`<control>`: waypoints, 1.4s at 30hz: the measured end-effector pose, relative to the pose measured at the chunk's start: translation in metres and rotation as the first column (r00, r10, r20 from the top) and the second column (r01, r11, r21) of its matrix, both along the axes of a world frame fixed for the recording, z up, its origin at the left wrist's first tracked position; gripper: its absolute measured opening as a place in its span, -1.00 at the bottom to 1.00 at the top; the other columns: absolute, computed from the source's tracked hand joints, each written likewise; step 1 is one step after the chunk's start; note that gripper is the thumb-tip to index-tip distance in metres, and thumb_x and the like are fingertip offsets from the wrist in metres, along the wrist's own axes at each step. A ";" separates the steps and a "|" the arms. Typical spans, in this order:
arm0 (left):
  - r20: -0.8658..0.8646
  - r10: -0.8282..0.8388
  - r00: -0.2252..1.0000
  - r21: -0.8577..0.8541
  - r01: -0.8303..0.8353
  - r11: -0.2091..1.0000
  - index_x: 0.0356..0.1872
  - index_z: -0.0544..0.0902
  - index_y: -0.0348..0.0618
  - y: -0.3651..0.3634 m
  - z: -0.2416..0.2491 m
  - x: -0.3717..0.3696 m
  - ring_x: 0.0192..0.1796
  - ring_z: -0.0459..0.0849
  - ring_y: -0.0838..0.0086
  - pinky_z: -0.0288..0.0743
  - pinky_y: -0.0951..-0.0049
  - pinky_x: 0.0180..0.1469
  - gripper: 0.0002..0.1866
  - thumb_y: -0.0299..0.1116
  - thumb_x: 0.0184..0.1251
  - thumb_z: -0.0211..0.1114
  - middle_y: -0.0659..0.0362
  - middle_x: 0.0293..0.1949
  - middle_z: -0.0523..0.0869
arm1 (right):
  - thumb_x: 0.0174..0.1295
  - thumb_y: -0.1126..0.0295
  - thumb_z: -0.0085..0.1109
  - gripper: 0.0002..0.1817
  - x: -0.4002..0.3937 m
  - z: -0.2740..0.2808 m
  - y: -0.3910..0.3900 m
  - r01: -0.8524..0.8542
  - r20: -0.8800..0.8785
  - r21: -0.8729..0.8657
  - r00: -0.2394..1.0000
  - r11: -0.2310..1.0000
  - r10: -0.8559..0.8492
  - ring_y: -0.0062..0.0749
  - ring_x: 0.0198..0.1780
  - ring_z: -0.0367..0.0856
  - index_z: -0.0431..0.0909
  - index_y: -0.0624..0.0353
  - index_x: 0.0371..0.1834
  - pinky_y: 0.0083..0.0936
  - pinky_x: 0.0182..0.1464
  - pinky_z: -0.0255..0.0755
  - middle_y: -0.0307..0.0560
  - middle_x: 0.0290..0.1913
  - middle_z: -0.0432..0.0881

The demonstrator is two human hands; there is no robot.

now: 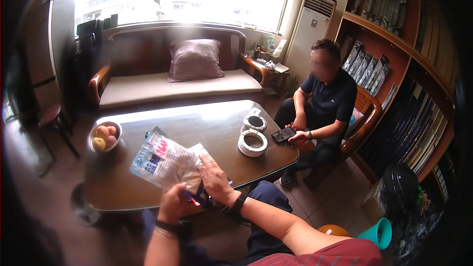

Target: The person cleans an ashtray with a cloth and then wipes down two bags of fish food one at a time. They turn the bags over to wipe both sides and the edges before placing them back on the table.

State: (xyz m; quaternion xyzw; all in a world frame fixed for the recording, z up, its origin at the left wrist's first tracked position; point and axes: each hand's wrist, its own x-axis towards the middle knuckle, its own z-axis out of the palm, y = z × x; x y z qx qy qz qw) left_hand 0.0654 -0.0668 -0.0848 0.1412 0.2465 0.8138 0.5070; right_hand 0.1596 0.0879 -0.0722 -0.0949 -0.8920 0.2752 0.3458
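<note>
A plastic packet (165,160) with blue and red print is tilted over the near edge of the glass-topped table (123,182). My left hand (173,201) is closed on the packet's lower edge. Stretched out, my right hand (215,180) lies with its fingers flat against the right end of the packet and a whitish sheet (198,150). Something dark with red and blue parts shows below and between my hands; what it is I cannot make out.
A bowl of fruit (106,136) stands at the table's left; two round white ashtrays (253,143) stand at the right. Another person (327,91) sits on the right, holding a phone (284,135). Behind the table is a sofa (182,88) with a cushion (195,59).
</note>
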 end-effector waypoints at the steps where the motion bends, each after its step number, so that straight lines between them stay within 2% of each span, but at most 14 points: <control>1: -0.057 0.011 0.998 -0.038 -0.013 0.999 0.36 0.38 -0.47 -0.002 0.000 0.000 0.25 0.65 0.16 0.45 0.09 0.39 -0.52 -0.51 0.45 0.02 -0.06 0.22 0.64 | 0.54 0.38 -0.06 -0.51 -0.003 0.002 -0.004 0.029 0.019 0.004 0.999 1.000 -0.029 0.28 0.49 0.30 0.34 0.46 0.43 -0.07 0.53 0.16 0.43 0.41 0.39; 3: -0.110 0.017 0.994 -0.081 -0.026 0.996 0.38 0.36 -0.47 -0.008 -0.013 -0.003 0.25 0.65 0.15 0.45 0.08 0.39 -0.50 -0.52 0.44 0.04 -0.07 0.24 0.63 | 0.54 0.37 -0.06 -0.49 -0.007 0.010 -0.013 -0.010 0.023 0.001 1.000 1.000 0.010 0.30 0.50 0.26 0.29 0.50 0.44 -0.07 0.55 0.12 0.48 0.43 0.35; 6: -0.562 -0.019 0.827 -0.125 -0.061 0.990 0.35 0.44 -0.37 -0.010 -0.023 -0.006 0.24 0.66 0.12 0.49 0.09 0.34 -0.51 -0.61 0.38 0.08 -0.06 0.23 0.64 | 0.51 0.38 -0.03 -0.45 -0.016 0.017 -0.025 -0.065 0.057 0.046 0.996 0.997 0.062 0.26 0.56 0.17 0.24 0.48 0.48 -0.09 0.58 0.05 0.46 0.48 0.27; 9: -0.459 0.079 0.885 -0.118 -0.149 0.982 0.21 0.61 -0.29 -0.013 -0.005 0.002 0.22 0.67 0.11 0.50 0.14 0.30 -0.57 -0.67 0.30 0.16 -0.04 0.16 0.69 | 0.48 0.42 0.01 -0.41 -0.022 0.024 -0.039 -0.235 0.154 0.038 0.962 0.971 0.227 0.20 0.61 0.08 0.20 0.45 0.51 -0.11 0.61 0.00 0.43 0.53 0.20; 10: -0.897 0.157 0.413 0.021 -0.315 0.949 0.25 0.56 -0.31 -0.011 -0.018 -0.007 0.19 0.68 0.20 0.58 0.25 0.17 -0.58 -0.62 0.36 0.17 -0.07 0.21 0.63 | 0.47 0.44 0.02 -0.40 -0.021 0.025 -0.040 -0.263 0.144 0.026 0.956 0.964 0.257 0.18 0.62 0.07 0.19 0.43 0.53 -0.12 0.62 -0.01 0.41 0.54 0.19; 12: -0.961 0.152 -0.233 0.229 -0.357 0.906 0.30 0.50 -0.34 -0.011 -0.025 -0.007 0.15 0.69 0.29 0.66 0.36 0.03 -0.57 -0.56 0.42 0.18 -0.10 0.26 0.57 | 0.44 0.48 0.05 -0.38 -0.015 0.038 -0.038 -0.396 0.147 0.032 0.910 0.918 0.387 0.14 0.64 0.04 0.17 0.39 0.54 -0.13 0.63 -0.03 0.35 0.56 0.18; 13: -0.940 0.188 0.284 0.074 -0.368 0.927 0.25 0.55 -0.33 -0.015 -0.013 0.001 0.12 0.71 0.24 0.66 0.33 0.02 -0.59 -0.59 0.39 0.21 -0.11 0.22 0.61 | 0.43 0.49 0.06 -0.37 -0.011 0.046 -0.035 -0.497 0.162 0.050 0.860 0.867 0.484 0.13 0.64 0.04 0.17 0.37 0.55 -0.14 0.63 -0.04 0.33 0.57 0.18; 15: -0.667 0.187 0.722 -0.064 -0.305 0.950 0.20 0.59 -0.33 -0.021 -0.008 0.004 0.10 0.73 0.20 0.66 0.29 0.02 -0.61 -0.62 0.35 0.23 -0.11 0.19 0.64 | 0.44 0.43 0.08 -0.36 -0.004 0.041 -0.019 -0.485 0.238 0.229 0.869 0.844 0.435 0.10 0.64 0.08 0.19 0.27 0.57 -0.09 0.62 -0.01 0.29 0.57 0.19; 17: -0.980 0.196 0.019 0.169 -0.432 0.886 -0.07 0.72 -0.30 -0.025 -0.011 -0.003 0.13 0.73 0.19 0.58 0.24 0.18 -0.75 -0.71 0.30 0.21 0.00 0.05 0.75 | 0.48 0.32 0.02 -0.39 0.006 0.032 -0.007 -0.380 0.257 0.262 0.914 0.887 0.315 0.09 0.64 0.07 0.22 0.28 0.56 -0.08 0.63 -0.05 0.27 0.58 0.18; 19: -0.966 0.204 0.157 0.126 -0.403 0.906 0.03 0.68 -0.32 -0.019 -0.026 -0.006 0.08 0.74 0.30 0.63 0.32 0.12 -0.71 -0.70 0.35 0.15 0.05 0.06 0.73 | 0.48 0.32 0.02 -0.39 0.013 0.022 -0.006 -0.314 0.200 0.232 0.942 0.921 0.271 0.11 0.63 0.08 0.23 0.28 0.55 -0.08 0.63 -0.04 0.28 0.58 0.19; 20: -0.846 0.199 0.495 0.022 -0.341 0.940 0.10 0.64 -0.33 -0.016 -0.031 -0.005 0.08 0.74 0.33 0.63 0.34 0.13 -0.68 -0.68 0.37 0.13 0.06 0.07 0.72 | 0.48 0.31 0.03 -0.40 0.015 0.019 -0.006 -0.247 0.141 0.197 0.965 0.949 0.222 0.12 0.63 0.09 0.25 0.29 0.54 -0.08 0.62 -0.04 0.30 0.57 0.19; 21: -0.746 0.175 0.642 -0.024 -0.289 0.957 0.13 0.62 -0.34 -0.015 -0.024 -0.001 0.08 0.73 0.35 0.63 0.36 0.13 -0.67 -0.67 0.38 0.13 0.07 0.07 0.72 | 0.48 0.31 0.03 -0.40 0.016 0.018 -0.009 -0.245 0.141 0.194 0.965 0.950 0.220 0.12 0.63 0.09 0.25 0.29 0.54 -0.08 0.62 -0.04 0.30 0.57 0.19; 24: -0.198 0.068 0.978 -0.060 -0.081 0.995 0.29 0.49 -0.35 -0.015 0.001 0.008 0.10 0.72 0.36 0.64 0.37 0.15 -0.58 -0.61 0.42 0.10 0.07 0.12 0.68 | 0.47 0.34 0.05 -0.41 0.019 0.017 -0.015 -0.169 0.131 0.203 0.981 0.964 0.145 0.15 0.62 0.10 0.28 0.33 0.52 -0.09 0.62 -0.02 0.32 0.56 0.20; 42: -0.256 0.062 0.965 -0.058 -0.080 0.995 0.36 0.41 -0.39 -0.006 -0.014 0.010 0.20 0.66 0.29 0.61 0.38 0.16 -0.48 -0.65 0.36 0.13 0.00 0.23 0.60 | 0.46 0.45 0.02 -0.46 -0.008 0.024 -0.015 -0.238 0.125 0.123 0.967 0.964 0.223 0.15 0.58 0.18 0.31 0.38 0.48 -0.10 0.60 0.06 0.35 0.51 0.28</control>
